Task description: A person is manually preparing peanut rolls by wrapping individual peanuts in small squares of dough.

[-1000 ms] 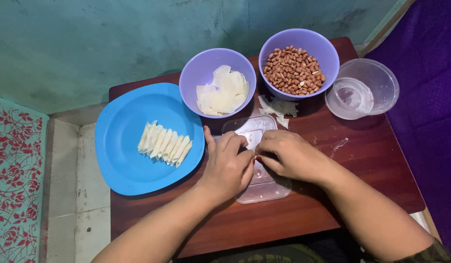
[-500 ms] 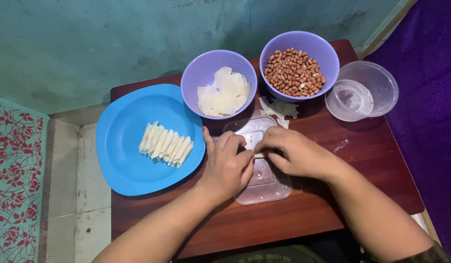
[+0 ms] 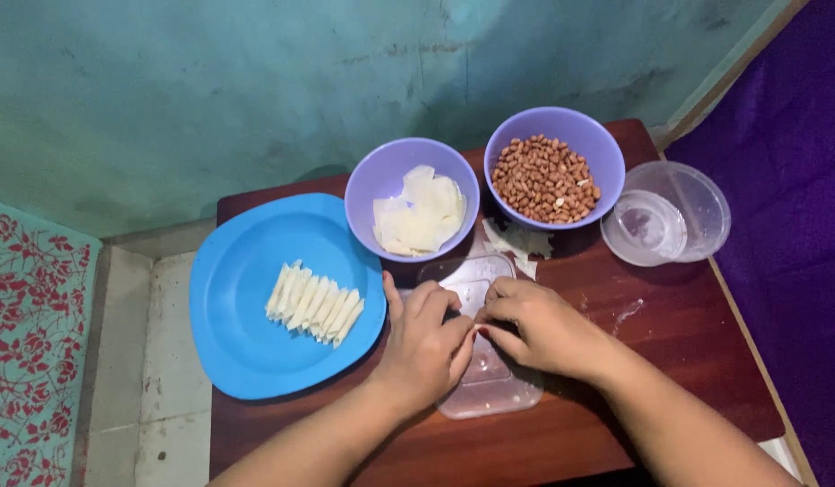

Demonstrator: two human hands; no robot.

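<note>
My left hand (image 3: 426, 347) and my right hand (image 3: 539, 329) meet fingertip to fingertip over a clear plastic lid (image 3: 491, 390) lying on the dark wooden table (image 3: 670, 361). Whatever they pinch between them is hidden by the fingers. Left of my hands, a blue plate (image 3: 246, 289) carries a row of several folded pale rolls (image 3: 313, 304). Behind my hands stand a purple bowl of thin white wrappers (image 3: 417, 215) and a purple bowl of peanuts (image 3: 545, 179).
A clear round plastic container (image 3: 674, 216) sits at the table's right back corner. A scrap of white wrapper (image 3: 521, 243) lies between the peanut bowl and the lid. A teal wall is behind; a floral mat (image 3: 29, 352) covers the floor left; purple cloth (image 3: 787, 180) lies right.
Both hands have drawn closer together over the lid, and the white piece seen under them before is now covered by the fingers.
</note>
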